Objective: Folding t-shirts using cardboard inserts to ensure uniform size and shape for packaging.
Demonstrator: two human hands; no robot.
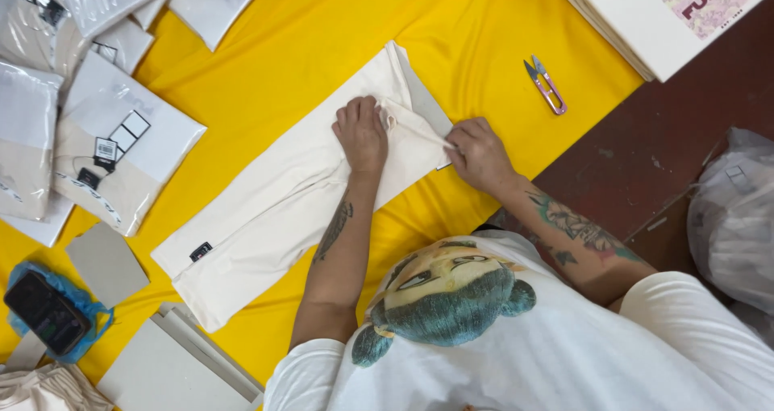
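Both hands rest on the folded cream garment at mid-frame, on yellow cloth: left hand pressed flat, fingers together; right hand pinching its upper-right edge.

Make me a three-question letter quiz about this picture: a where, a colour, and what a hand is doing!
1. Where are the little scissors?
A on the yellow cloth
B on the phone
C in a hand
2. What colour is the folded garment?
A blue
B cream
C black
3. What is the left hand doing?
A lifted in the air
B holding scissors
C pressing flat on the garment
Answers: 1 A, they lie on the cloth. 2 B, it looks pale cream. 3 C, its palm lies on it; the right hand pinches a fold.
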